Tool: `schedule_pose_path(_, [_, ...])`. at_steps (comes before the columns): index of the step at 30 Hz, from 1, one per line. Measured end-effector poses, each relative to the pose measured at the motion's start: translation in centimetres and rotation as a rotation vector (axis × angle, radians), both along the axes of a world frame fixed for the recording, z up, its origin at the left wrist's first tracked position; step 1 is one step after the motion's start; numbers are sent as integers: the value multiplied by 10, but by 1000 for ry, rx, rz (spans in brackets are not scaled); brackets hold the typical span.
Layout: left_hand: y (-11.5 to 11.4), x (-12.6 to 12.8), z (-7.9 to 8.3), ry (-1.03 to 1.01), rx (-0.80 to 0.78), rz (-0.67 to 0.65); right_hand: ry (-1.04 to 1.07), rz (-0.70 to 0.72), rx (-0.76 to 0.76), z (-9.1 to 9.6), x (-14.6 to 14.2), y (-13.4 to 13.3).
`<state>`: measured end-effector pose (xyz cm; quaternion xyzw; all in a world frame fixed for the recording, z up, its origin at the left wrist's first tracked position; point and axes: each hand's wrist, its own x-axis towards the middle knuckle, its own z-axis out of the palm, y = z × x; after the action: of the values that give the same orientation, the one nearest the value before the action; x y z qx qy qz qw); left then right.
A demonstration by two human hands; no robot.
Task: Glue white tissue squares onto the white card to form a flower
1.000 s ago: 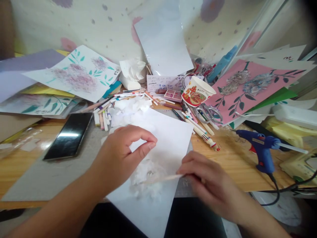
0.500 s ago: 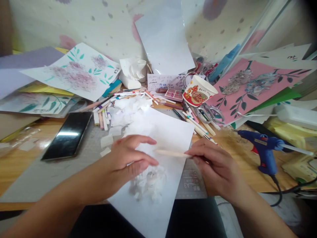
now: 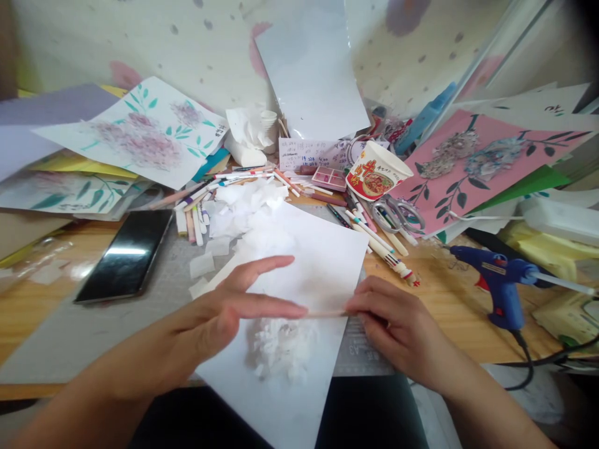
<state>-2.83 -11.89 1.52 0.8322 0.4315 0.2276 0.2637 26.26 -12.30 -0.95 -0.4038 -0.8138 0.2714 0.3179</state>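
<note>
Between the fingertips of my right hand (image 3: 388,315) is a thin pale stick (image 3: 327,313), held level and pointing left. My left hand (image 3: 224,312) has its fingers stretched out and apart, and one fingertip meets the stick's far end; whether it presses on it I cannot tell. Below them, a fluffy round cluster of small white paper pieces (image 3: 283,352) sits on a white paper sheet (image 3: 322,249). Loose white paper scraps (image 3: 253,199) are heaped at the sheet's upper left, and several flat squares lie beside it.
A black phone (image 3: 126,255) lies to the left. Pens, silver scissors (image 3: 397,215) and a paper cup (image 3: 377,174) crowd the back. At right lies a blue glue gun (image 3: 505,287) with a cord. Flower pictures (image 3: 140,137) lean on both sides. The sheet overhangs the table's front edge.
The stick has come down nearer the paper cluster along with my right hand. My left hand's fingers have straightened, its thumb has drawn back, and a fingertip now meets the stick's end.
</note>
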Motion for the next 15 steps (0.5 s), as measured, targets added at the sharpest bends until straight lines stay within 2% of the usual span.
schedule_pose_path(1, [0, 0, 0, 19, -51, -55, 19, 45, -21, 1, 0, -1])
schedule_pose_path(2, [1, 1, -1, 7, -75, -44, 53, 65, -23, 1, 0, -2])
schedule_pose_path(5, [2, 2, -7, -92, -75, -19, 129, -41, 53, 0, 1, -1])
schedule_pose_path(7, [4, -1, -12, -134, -118, -58, 81, -113, 74, -3, 2, 1])
schedule_pose_path(9, [8, -6, -14, -147, -162, -86, 27, -95, 52, -7, 2, 1])
schedule_pose_path(12, [17, -11, -13, -128, -128, -34, 35, -41, 28, -11, 1, 0])
schedule_pose_path(15, [21, -7, -10, -125, -97, 23, 58, -34, 34, -10, -1, -2])
